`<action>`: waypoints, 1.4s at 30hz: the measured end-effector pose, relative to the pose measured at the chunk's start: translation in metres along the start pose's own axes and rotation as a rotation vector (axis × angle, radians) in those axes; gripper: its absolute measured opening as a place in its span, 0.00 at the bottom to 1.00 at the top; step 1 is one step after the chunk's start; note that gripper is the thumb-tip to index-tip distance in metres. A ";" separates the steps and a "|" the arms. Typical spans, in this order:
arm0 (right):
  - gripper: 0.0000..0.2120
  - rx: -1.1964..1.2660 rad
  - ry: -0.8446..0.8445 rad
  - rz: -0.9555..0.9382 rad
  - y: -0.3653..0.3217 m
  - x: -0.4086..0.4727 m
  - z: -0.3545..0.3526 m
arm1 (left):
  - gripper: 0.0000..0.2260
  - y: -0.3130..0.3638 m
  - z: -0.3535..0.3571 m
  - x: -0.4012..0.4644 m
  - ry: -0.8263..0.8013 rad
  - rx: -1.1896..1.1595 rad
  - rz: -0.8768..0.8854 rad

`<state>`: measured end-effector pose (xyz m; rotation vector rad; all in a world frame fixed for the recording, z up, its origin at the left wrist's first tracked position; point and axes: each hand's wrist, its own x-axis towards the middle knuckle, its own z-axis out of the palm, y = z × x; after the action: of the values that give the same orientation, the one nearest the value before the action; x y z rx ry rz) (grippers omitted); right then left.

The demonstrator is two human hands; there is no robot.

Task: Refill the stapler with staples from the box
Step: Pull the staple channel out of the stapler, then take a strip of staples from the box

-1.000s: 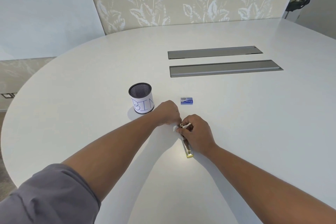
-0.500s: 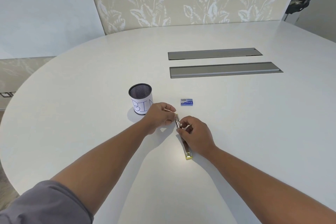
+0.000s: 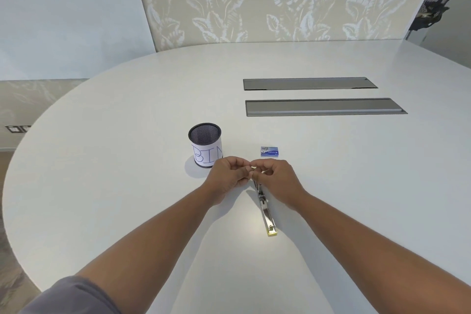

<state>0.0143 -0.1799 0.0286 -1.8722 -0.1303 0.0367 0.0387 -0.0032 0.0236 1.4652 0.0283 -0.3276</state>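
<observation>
Both of my hands meet over the far end of the stapler [image 3: 265, 208], which lies opened out flat on the white surface [image 3: 356, 186], its shiny metal length running from my fingers back toward me and ending in a yellowish tip. My left hand [image 3: 229, 176] has its fingers curled, thumb and forefinger pinching a small metallic piece at the stapler's far end; whether that piece is part of the stapler or a strip of staples is too small to tell. My right hand [image 3: 277, 177] is likewise curled, its fingertips closed on the same spot from the other side, the two hands almost touching. A small blue staple box [image 3: 270, 151] sits on the surface just beyond my right hand, apart from it and appearing closed. To the left of the box stands a black mesh cup [image 3: 205, 144] with a white paper label reading "BIN", upright, just beyond my left hand, which hides the label's lower right corner. Farther back, two long grey cable hatches [image 3: 323, 107] lie set into the surface, one behind the other. A grey sleeve [image 3: 71, 296] covers my left upper arm at the bottom edge.
</observation>
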 end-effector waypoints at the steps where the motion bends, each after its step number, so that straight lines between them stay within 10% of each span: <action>1: 0.09 -0.011 -0.002 -0.003 0.001 0.003 -0.001 | 0.04 0.000 0.000 0.000 0.003 0.001 0.005; 14: 0.02 -0.145 -0.022 0.034 -0.003 0.025 -0.007 | 0.03 -0.003 -0.002 0.001 0.016 0.049 0.056; 25: 0.02 -0.024 0.012 -0.093 -0.054 0.073 -0.004 | 0.07 -0.023 -0.009 -0.014 0.216 1.053 0.457; 42: 0.05 -0.077 -0.133 -0.092 -0.075 0.115 0.042 | 0.06 -0.024 -0.010 -0.009 0.200 1.061 0.355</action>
<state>0.1191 -0.1057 0.0925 -1.9384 -0.3129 0.0936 0.0258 0.0065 0.0010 2.5006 -0.2824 0.1427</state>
